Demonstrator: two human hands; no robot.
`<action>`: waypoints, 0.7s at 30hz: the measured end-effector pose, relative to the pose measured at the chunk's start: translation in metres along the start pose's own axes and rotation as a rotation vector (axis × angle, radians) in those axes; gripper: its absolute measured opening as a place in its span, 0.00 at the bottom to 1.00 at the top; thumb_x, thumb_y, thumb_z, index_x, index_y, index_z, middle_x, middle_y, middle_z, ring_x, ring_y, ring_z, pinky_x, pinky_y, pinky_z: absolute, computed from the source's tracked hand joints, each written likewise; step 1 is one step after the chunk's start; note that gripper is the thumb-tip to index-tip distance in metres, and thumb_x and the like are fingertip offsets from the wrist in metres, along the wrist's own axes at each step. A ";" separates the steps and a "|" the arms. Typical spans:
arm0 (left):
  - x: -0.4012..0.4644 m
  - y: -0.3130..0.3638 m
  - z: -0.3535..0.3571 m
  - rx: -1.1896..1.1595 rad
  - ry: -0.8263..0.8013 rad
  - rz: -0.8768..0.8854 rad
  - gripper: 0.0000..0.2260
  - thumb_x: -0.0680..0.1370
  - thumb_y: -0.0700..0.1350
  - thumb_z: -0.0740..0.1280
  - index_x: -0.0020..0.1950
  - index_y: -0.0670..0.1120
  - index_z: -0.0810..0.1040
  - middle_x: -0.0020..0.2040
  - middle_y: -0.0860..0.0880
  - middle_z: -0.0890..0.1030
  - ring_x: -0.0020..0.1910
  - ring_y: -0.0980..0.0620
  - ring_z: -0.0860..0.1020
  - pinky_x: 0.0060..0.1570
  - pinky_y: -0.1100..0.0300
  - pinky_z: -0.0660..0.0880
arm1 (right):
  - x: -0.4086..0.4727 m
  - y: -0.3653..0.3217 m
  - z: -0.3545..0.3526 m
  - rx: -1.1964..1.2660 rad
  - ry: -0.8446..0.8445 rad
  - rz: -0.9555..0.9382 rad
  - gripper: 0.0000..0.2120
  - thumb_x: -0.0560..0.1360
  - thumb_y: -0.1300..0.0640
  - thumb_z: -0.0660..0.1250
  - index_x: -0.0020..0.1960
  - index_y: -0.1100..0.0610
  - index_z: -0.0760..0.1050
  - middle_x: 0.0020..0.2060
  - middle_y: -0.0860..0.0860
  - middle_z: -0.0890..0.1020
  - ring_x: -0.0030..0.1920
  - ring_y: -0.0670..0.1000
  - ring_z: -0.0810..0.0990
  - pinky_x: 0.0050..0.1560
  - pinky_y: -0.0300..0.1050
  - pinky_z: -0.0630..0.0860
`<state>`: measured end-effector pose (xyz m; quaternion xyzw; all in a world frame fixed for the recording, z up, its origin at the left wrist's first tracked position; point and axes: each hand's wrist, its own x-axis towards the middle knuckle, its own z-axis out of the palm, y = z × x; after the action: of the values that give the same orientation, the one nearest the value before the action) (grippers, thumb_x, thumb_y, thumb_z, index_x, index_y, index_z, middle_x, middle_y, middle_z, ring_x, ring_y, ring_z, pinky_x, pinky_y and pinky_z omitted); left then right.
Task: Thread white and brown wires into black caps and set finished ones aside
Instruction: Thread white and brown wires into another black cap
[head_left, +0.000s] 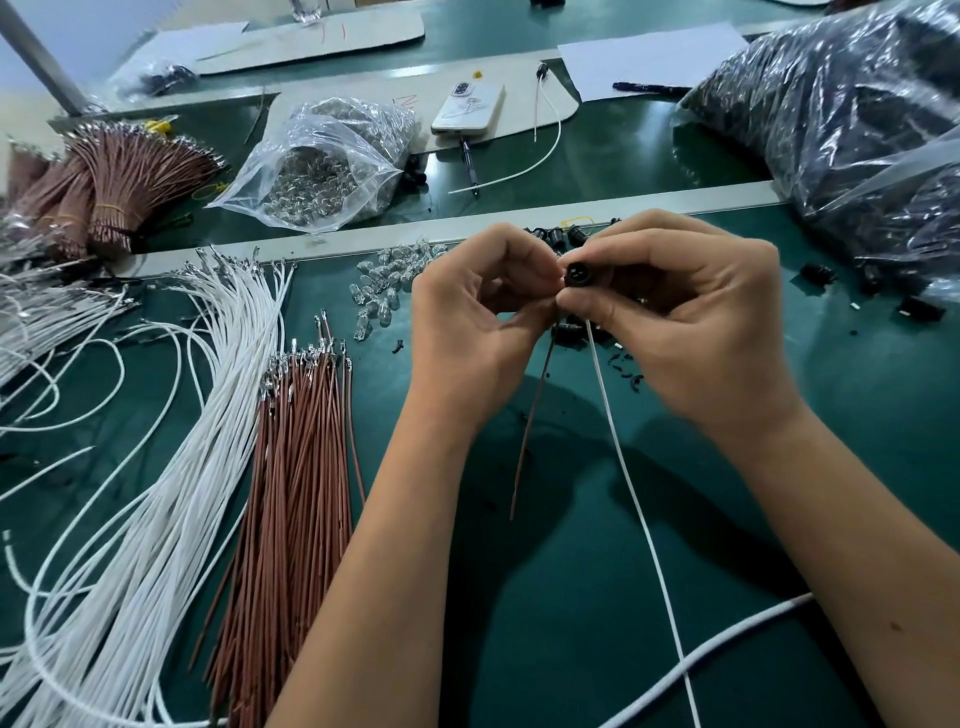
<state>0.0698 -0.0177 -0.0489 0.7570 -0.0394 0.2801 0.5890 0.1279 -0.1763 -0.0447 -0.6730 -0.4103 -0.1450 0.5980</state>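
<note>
The right hand (691, 322) pinches a black cap (575, 274) between thumb and forefinger, its round face turned toward the camera. The left hand (478, 312) curls in beside it, fingertips meeting the cap's left edge. 2 wires hang from the cap: a brown wire (530, 431) ending above the green table (571, 571), and a longer white wire (634, 499) running off the bottom edge.

Just behind the hands lie loose black caps (561, 236), partly hidden by the fingers, and a scatter of small clear bulbs (382, 291). To the left lie 1 fan of white wires (171, 467) and 1 pile of brown wires (296, 483). Farther back sit tied brown bundles (119, 187), a clear bag of bulbs (322, 166), a phone (467, 106) and a large bag of black parts (841, 119).
</note>
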 end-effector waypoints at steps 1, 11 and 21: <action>0.000 -0.001 0.000 0.000 -0.001 0.003 0.12 0.70 0.26 0.74 0.44 0.41 0.78 0.38 0.46 0.81 0.38 0.52 0.80 0.42 0.57 0.77 | 0.000 0.000 0.000 0.000 0.005 0.001 0.11 0.72 0.64 0.80 0.53 0.63 0.85 0.46 0.56 0.85 0.46 0.50 0.84 0.49 0.42 0.79; 0.000 -0.002 0.001 0.088 0.012 0.054 0.07 0.71 0.30 0.74 0.45 0.40 0.83 0.39 0.48 0.83 0.40 0.51 0.83 0.45 0.51 0.81 | -0.001 0.000 0.001 -0.021 0.017 -0.008 0.10 0.72 0.65 0.80 0.53 0.63 0.85 0.45 0.57 0.85 0.45 0.50 0.84 0.49 0.41 0.79; 0.001 -0.001 -0.001 0.063 0.055 0.119 0.05 0.72 0.31 0.75 0.43 0.40 0.84 0.42 0.44 0.83 0.41 0.46 0.83 0.43 0.49 0.80 | 0.000 -0.001 0.000 -0.020 0.015 -0.036 0.10 0.73 0.63 0.80 0.54 0.63 0.85 0.46 0.57 0.83 0.45 0.52 0.83 0.48 0.42 0.79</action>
<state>0.0705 -0.0161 -0.0487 0.7636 -0.0591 0.3365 0.5480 0.1271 -0.1762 -0.0436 -0.6702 -0.4165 -0.1649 0.5917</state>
